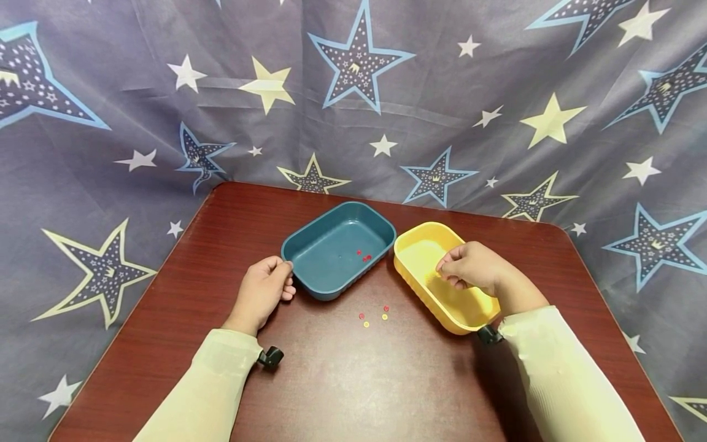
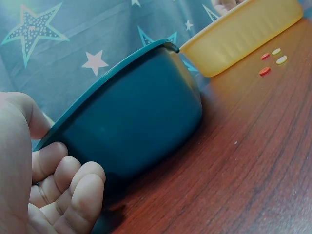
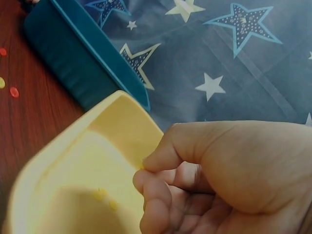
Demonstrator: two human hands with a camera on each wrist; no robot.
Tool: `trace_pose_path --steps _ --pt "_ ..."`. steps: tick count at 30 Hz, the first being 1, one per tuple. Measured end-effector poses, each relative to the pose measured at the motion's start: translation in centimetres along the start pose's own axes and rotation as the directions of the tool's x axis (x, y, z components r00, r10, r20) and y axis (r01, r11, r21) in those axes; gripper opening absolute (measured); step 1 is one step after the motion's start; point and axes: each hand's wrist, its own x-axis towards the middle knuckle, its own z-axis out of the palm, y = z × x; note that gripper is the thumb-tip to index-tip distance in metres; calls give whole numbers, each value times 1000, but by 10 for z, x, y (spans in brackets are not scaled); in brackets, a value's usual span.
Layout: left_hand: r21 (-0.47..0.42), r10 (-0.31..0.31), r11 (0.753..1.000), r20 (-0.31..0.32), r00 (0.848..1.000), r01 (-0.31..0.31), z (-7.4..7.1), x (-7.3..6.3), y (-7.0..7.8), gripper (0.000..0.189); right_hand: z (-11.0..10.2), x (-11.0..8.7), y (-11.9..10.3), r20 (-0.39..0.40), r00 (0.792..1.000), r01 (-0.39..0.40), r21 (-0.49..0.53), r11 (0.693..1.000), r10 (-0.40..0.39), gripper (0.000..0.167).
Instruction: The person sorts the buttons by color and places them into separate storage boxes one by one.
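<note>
My left hand pinches the near-left rim of a teal plastic basin, thumb above and curled fingers against its outer wall. Several small red buttons lie on that basin's floor, towards its right side. Over the yellow basin, my right hand pinches a tiny yellow button between thumb and forefinger, only its edge showing. Beneath the fingers, a few yellow buttons rest on the yellow basin's floor.
Two red buttons and two yellow buttons lie loose on the brown wooden table, in front of the gap between the basins. A grey star-patterned curtain hangs behind the table and at both sides.
</note>
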Motion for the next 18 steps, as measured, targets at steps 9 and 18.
trace_pose_path --steps 9,18 --pt "1 0 1000 6 1000 0 0 0 -1 35 -6 10 5 22 998 -53 5 999 53 18" --pt "7 9 1000 4 1000 -9 0 2 -2 35 -9 17 2 38 996 -74 -43 996 75 19"
